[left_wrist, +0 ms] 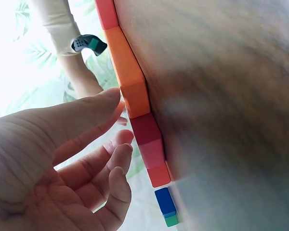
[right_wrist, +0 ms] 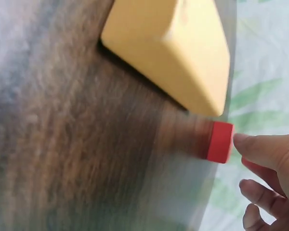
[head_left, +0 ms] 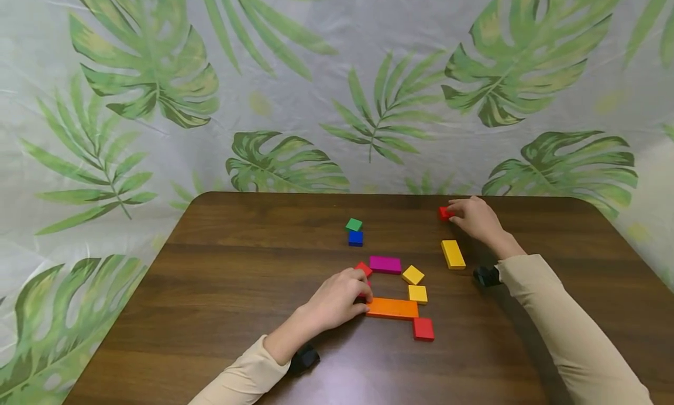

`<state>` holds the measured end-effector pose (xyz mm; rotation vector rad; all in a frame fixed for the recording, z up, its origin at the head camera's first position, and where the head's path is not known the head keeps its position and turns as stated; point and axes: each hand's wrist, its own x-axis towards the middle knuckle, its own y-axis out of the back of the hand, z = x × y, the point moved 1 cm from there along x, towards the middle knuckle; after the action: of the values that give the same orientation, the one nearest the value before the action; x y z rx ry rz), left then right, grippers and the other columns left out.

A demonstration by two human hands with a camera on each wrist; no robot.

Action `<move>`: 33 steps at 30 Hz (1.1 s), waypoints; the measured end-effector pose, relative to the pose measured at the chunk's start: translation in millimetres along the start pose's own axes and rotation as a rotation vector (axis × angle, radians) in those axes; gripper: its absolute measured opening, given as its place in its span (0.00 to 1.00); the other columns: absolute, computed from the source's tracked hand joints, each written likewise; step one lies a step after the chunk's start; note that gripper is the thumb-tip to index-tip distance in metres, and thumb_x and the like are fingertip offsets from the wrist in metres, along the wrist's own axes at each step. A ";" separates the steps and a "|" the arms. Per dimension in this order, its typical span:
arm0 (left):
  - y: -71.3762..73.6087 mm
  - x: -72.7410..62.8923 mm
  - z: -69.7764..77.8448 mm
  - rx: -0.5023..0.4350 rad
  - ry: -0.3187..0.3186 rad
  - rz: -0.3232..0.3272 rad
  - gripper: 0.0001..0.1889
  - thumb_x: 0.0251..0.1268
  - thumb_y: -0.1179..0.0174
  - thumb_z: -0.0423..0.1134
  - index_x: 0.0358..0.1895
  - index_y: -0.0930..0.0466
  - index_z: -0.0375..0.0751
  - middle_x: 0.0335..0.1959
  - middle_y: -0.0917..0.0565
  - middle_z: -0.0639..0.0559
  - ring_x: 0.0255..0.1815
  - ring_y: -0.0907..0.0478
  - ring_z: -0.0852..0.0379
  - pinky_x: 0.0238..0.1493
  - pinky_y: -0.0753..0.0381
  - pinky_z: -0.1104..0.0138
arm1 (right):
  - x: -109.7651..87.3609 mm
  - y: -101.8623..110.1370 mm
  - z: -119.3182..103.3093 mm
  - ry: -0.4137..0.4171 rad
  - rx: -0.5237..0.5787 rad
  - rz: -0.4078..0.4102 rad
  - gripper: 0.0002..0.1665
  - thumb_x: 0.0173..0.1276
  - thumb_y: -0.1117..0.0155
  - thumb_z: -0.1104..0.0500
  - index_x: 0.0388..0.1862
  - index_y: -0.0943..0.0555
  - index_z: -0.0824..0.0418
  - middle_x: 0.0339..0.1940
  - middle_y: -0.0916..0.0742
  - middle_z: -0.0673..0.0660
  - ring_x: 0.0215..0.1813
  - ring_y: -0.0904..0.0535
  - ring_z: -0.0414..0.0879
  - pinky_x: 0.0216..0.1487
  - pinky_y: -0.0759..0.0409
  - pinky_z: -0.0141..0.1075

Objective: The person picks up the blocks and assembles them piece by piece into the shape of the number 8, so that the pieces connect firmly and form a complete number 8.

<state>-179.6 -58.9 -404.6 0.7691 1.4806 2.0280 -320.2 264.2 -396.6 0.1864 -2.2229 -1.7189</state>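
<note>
On the table, my left hand (head_left: 339,298) is at the left end of a long orange block (head_left: 392,308). In the left wrist view its thumb meets the edge of that block, and the other fingers bend loosely beside the red blocks (left_wrist: 151,147). Those red blocks are partly covered by the hand in the head view. Far right, my right hand (head_left: 476,220) reaches to a small red block (right_wrist: 220,142) resting on the table. The thumb tip is at the block; the fingers are loosely bent. A yellow rectangular block (head_left: 453,254) lies nearer.
A magenta block (head_left: 385,264), two small yellow blocks (head_left: 418,294) and a red square block (head_left: 423,329) lie around the orange one. Farther back, a green block (head_left: 354,224) sits behind a blue block (head_left: 356,238). A leaf-patterned cloth (head_left: 295,100) hangs behind the table.
</note>
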 end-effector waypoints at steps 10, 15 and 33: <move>-0.3 1.8 2.3 0.015 -0.014 0.004 0.02 0.55 0.33 0.42 0.29 0.15 0.50 0.33 0.22 0.59 0.36 0.29 0.63 0.40 0.26 0.74 | -2.0 -1.2 10.7 0.002 -0.063 0.062 0.11 0.58 0.33 0.63 0.39 0.15 0.66 0.40 0.13 0.66 0.38 0.23 0.60 0.42 0.26 0.52; -3.0 1.3 4.1 0.010 -0.016 0.001 0.03 0.55 0.34 0.43 0.29 0.15 0.50 0.33 0.22 0.59 0.36 0.28 0.63 0.40 0.26 0.75 | -10.3 0.6 13.8 0.016 -0.086 0.048 0.09 0.56 0.31 0.62 0.36 0.15 0.65 0.36 0.12 0.64 0.33 0.27 0.54 0.34 0.28 0.45; -0.7 2.4 -1.1 0.011 -0.015 0.016 0.03 0.55 0.33 0.42 0.29 0.15 0.50 0.32 0.21 0.58 0.36 0.28 0.62 0.40 0.25 0.74 | -101.8 9.7 4.2 0.230 -0.139 0.225 0.12 0.39 0.22 0.61 0.27 0.13 0.59 0.26 0.12 0.53 0.26 0.33 0.41 0.28 0.40 0.32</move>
<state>-182.0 -57.8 -405.2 0.8015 1.4832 2.0234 -225.1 300.8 -406.0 0.0917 -1.8764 -1.6334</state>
